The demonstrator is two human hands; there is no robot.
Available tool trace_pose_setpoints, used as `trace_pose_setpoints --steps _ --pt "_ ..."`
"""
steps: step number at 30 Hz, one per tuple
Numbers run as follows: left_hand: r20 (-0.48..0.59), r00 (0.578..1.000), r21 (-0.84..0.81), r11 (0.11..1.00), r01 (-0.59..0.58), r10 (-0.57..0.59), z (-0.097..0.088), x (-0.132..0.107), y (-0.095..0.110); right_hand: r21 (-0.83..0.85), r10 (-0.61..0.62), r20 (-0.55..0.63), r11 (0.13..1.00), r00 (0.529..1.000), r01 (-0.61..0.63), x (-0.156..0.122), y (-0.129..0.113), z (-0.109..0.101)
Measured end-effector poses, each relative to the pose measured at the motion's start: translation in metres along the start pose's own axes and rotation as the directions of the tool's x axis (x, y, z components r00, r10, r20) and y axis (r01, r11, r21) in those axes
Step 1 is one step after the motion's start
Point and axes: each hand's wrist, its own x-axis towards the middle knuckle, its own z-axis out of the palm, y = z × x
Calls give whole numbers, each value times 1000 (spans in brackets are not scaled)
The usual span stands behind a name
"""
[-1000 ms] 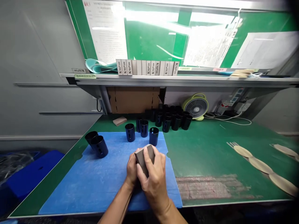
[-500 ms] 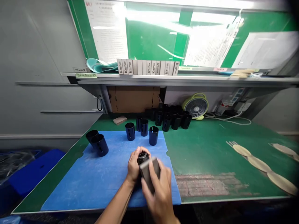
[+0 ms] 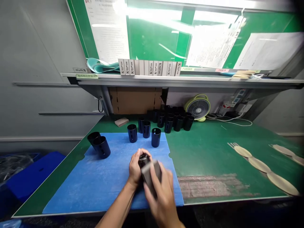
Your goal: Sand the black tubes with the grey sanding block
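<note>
My left hand wraps round a black cylinder over the front of the blue mat. In my right hand is a grey sanding block, pressed against or very close to the cylinder's near side. The block covers part of the cylinder, and motion blurs my right fingers a little. Past my hands, a black cylinder stands upright on the mat, with another black cylinder to its left. At the mat's left edge a further black cylinder leans against its neighbour.
Several black cylinders crowd together at the back beside a green fan. A loose block lies near the cardboard. Several sanding blocks line the shelf above. Oval pads lie on the right of the green table.
Both hands keep their grips, and the sanding block has shifted slightly at the cylinder. The camera view has moved a little; the standing cylinders stay put.
</note>
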Motion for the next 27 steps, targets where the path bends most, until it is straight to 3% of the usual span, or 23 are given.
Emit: trace_pose_setpoints --steps 2,3,6,7,8,11,14,18,22,27 --pt "154 988 -25 1000 13 -9 2 -1 3 -33 -4 -4 999 1000 4 -10 2 -1" --pt "147 989 -24 1000 7 -4 2 0 4 -26 2 -12 1000 1000 -2 -9 3 0" --pt "-97 992 45 996 -72 76 0 2 4 32 29 -14 999 999 -28 8 3 6" --pt "-134 988 49 996 -73 79 -1 3 3 33 22 -2 999 1000 -22 11 3 6" --pt "-118 991 28 998 -56 59 -1 3 3 17 11 18 1000 1000 -11 8 3 3" --pt "89 996 -69 997 29 -23 1 2 3 -62 -33 104 997 994 39 -26 6 -19" --pt "125 992 -123 992 27 -12 5 -2 4 -67 -31 172 997 985 44 -65 12 -51" --pt "165 981 -243 960 138 -99 6 -6 7 -31 138 152 990 979 -135 -66 26 -80" --pt "285 925 -318 886 338 -250 6 -7 11 79 337 130 934 932 -349 -50 41 -85" --pt "312 917 -308 887 345 -248 8 -8 11 136 413 137 893 900 -430 -45 51 -81"
